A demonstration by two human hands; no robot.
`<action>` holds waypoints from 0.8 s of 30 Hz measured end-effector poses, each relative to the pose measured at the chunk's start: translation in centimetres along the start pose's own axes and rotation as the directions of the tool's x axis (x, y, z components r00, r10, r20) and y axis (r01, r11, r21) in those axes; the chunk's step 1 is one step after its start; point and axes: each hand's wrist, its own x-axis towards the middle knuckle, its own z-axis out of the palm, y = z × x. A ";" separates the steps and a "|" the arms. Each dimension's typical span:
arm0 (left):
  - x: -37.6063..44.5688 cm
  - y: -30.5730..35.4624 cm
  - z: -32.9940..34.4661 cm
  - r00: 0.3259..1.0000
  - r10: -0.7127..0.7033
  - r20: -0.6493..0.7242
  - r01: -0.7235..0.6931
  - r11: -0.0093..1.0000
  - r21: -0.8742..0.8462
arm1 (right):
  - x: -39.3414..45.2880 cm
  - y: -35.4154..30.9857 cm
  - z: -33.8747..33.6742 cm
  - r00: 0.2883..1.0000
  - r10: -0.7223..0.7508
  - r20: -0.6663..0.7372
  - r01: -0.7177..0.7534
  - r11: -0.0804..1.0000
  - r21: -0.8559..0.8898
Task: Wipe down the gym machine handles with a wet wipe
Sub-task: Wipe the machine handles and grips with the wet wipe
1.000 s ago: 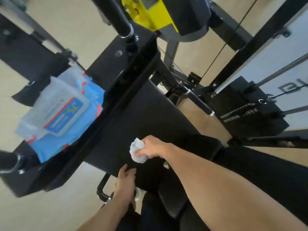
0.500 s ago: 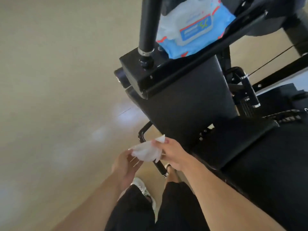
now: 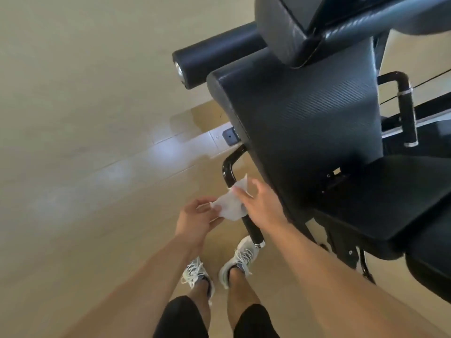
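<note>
A: Seen from above, at the near handle (image 3: pixel 253 228) of the gym machine: a black bar, bent at the top, with a chrome ring at the lower end. Taken as the landmark here.

B: And the wet wipe (image 3: pixel 229 206)?

A: White, crumpled, lying right against the middle of that handle, on its left side. Touching it, partly covering it.

B: Held by which hand?

A: By both. Right hand (image 3: pixel 261 206) laid over the handle, fingers curled around the bar with the wipe under them; thumb and fingertips pinching the upper edge of the wipe. Left hand (image 3: pixel 195 219) just left of the handle, half closed, pinching the lower left corner of the same wipe between thumb and fingers.

B: Wrapped fully around the bar?

A: Cannot tell; the back side hidden by the right hand.

B: What else close to the handle?

A: To the right of it, touching nothing of the hands, the big black padded backrest (image 3: pixel 305 113). Further right, past the pad, a second handle (image 3: pixel 407 111) of the same kind. Above the near handle, a black roller pad (image 3: pixel 214 57) sticking out to the left. Below the chrome ring, 2 white sneakers (image 3: pixel 241 257) on the beige floor (image 3: pixel 85 118), and black shorts at the bottom edge.
</note>
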 end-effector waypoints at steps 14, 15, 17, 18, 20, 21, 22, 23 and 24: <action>-1.1 -7.4 -3.5 0.992 -0.024 -0.121 0.044 0.985 0.170 | 2.0 1.6 4.0 0.993 -0.067 0.098 0.073 0.995 -0.062; -1.2 -7.5 -3.2 0.992 -0.019 -0.123 0.039 0.986 0.161 | 3.2 0.3 3.7 0.988 -0.085 0.125 0.086 0.996 -0.002; -1.0 -7.5 -2.5 0.991 -0.009 -0.130 0.028 0.989 0.146 | 3.4 0.0 4.1 0.989 -0.095 0.117 0.084 0.992 0.097; -1.0 -7.5 -2.2 0.991 -0.008 -0.133 0.027 0.990 0.140 | 2.6 1.2 4.6 0.995 -0.077 0.070 0.070 0.994 0.088; -1.1 -7.4 -1.6 0.989 -0.010 -0.146 0.028 0.992 0.123 | -0.2 4.7 5.6 1.000 -0.008 -0.013 0.008 1.000 0.019; -1.2 -7.4 -1.4 0.988 -0.010 -0.152 0.029 0.992 0.120 | -1.7 6.1 5.8 0.999 0.035 -0.014 -0.035 0.999 -0.003; -1.2 -7.3 -1.2 0.987 -0.009 -0.159 0.029 0.992 0.121 | -2.8 6.8 5.9 0.997 0.075 -0.003 -0.075 0.997 -0.018; -1.3 -7.3 -1.1 0.986 -0.003 -0.164 0.024 0.992 0.126 | -3.0 6.9 5.9 0.996 0.088 0.016 -0.088 0.996 -0.016; -1.3 -7.2 -1.0 0.986 0.007 -0.166 0.015 0.991 0.131 | -2.2 6.1 5.6 0.997 0.071 0.022 -0.071 0.997 -0.014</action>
